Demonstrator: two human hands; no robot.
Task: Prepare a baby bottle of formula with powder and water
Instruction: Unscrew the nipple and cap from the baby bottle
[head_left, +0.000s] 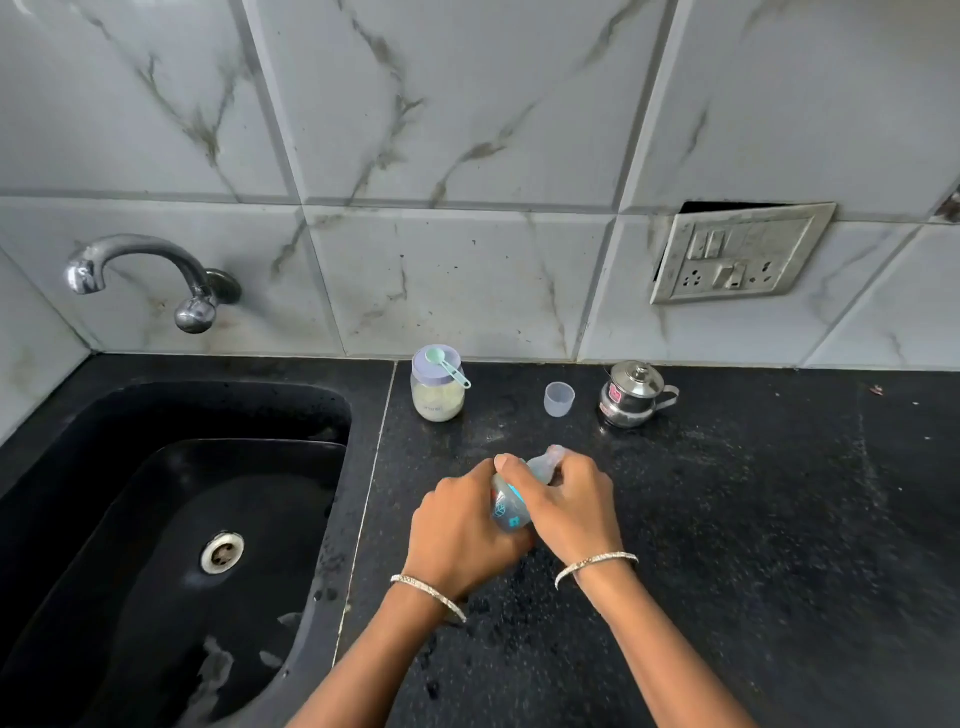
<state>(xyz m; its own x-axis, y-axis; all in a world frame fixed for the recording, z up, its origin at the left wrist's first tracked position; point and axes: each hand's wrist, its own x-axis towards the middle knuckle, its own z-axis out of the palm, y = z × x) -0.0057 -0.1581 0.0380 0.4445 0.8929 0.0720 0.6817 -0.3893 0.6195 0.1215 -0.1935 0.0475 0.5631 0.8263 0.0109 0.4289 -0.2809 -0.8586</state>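
My left hand (462, 525) grips the body of the baby bottle (511, 506), fingers curled round it and thumb up along its side. My right hand (574, 506) grips the teat end, fingers curled over the collar. The bottle sits between both hands over the black desk (727, 519), tilted, with the teat pointing to 1 o'clock. I cannot tell whether its base touches the desk.

At 11 o'clock from the bottle, near the wall, the powder jar (438, 397) stands upright with its lid on. A green scoop (447, 364) lies on the lid, its handle overhanging toward 4 o'clock. At 12 o'clock a small clear cup (559, 399) stands mouth up. At 1 o'clock, beside the cup but apart from it, stands a lidded steel pot (631, 395). The sink (104, 467) lies at 9 o'clock and the tap (145, 275) at 10 o'clock.
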